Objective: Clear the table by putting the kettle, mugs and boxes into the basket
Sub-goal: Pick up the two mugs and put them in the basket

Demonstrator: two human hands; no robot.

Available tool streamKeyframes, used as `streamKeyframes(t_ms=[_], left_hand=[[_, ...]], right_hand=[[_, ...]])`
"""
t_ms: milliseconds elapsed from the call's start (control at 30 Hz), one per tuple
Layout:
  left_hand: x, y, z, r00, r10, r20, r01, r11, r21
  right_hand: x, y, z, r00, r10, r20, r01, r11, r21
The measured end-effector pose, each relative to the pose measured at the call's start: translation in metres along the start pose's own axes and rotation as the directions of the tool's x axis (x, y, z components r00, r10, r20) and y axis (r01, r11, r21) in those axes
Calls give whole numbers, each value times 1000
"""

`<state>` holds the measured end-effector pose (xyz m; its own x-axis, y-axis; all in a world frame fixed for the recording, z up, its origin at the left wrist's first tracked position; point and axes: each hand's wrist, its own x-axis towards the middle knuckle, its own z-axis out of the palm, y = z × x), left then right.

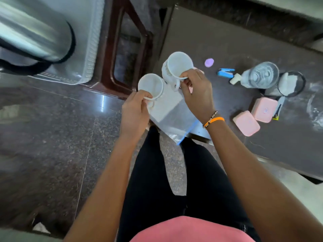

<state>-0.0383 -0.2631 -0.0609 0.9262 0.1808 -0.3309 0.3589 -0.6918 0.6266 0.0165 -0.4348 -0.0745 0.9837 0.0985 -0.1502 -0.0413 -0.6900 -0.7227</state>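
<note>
Mugs first: I see two white ones, both lifted, held out over the gap between the table edge and the floor. Left hand (134, 114) pinches the rim of the nearer mug (151, 86) — thumb inside, fingers curled by the handle. Right hand (196, 95) pinches the rim of the farther mug (178, 64) the same way, its handle hanging below the fingers; that wrist wears an orange band (214, 120). Both mugs open upward and look empty from my view. Beneath them a clear zip bag (170, 113) with a blue seal lies over the corner of the dark table (218, 44). Kettle (33, 30) — steel, black-trimmed, blurred — sits in the white basket (90, 41) at upper left, which stands on a dark wooden stool (139, 55). Two pink boxes (246, 125) rest on the table to the right, just beside each other, well apart from the hands. Further back on the table: a clear glass jar (262, 76), a black-rimmed round container (291, 84) with something white in it, a blue stapler-like item (225, 72), a small purple piece (209, 62). White powder smears the table's right end.
</note>
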Motion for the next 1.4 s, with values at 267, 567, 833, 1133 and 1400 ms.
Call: streamKeyframes(t_ms=[267, 567, 833, 1133, 1400], left_hand=[[31, -60, -103, 958, -163, -235, 161, 987, -28], [104, -126, -156, 950, -226, -215, 248, 966, 79], [132, -148, -155, 973, -218, -74, 229, 952, 203], [129, -153, -137, 979, -201, 36, 164, 879, 447], [107, -124, -138, 982, -129, -137, 159, 959, 234]], right_hand=[[52, -116, 73, 989, -145, 40, 144, 989, 35], [119, -180, 157, 983, -146, 111, 155, 985, -79], [134, -173, 199, 980, -78, 184, 152, 891, -429], [134, -170, 208, 974, -62, 220, 176, 815, -552], [115, -169, 196, 979, -81, 188, 171, 829, -532]])
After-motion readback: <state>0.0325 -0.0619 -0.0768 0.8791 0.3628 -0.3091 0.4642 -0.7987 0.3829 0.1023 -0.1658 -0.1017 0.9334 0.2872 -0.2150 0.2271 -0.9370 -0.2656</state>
